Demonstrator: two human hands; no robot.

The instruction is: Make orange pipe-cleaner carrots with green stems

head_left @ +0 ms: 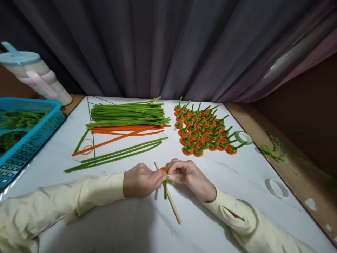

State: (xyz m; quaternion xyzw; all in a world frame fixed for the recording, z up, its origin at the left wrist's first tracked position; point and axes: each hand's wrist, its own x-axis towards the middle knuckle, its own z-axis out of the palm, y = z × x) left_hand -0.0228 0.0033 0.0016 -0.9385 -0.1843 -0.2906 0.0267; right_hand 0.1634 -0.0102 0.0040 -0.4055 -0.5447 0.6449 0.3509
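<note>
My left hand [142, 181] is closed, its thumb and fingers pinching a thin wooden stick [174, 208] that slants down to the right. Between my two hands sits a small coil of orange pipe cleaner [165, 170], partly hidden by fingertips. A green pipe cleaner [165, 189] hangs below it, with another short green end beside it. My right hand [188, 177] pinches the green pipe cleaner against the orange coil, thumb and forefinger pressed together. The fingertips of both hands meet just above the white table [126, 225].
Green pipe cleaners [126, 114], orange ones [113, 140] and a rubber band [86, 147] lie back left. Several orange pieces with green stems [205, 131] stand back right. Tape rolls [243, 137] lie right. A blue basket [56, 116] and a tumbler [39, 77] are at left.
</note>
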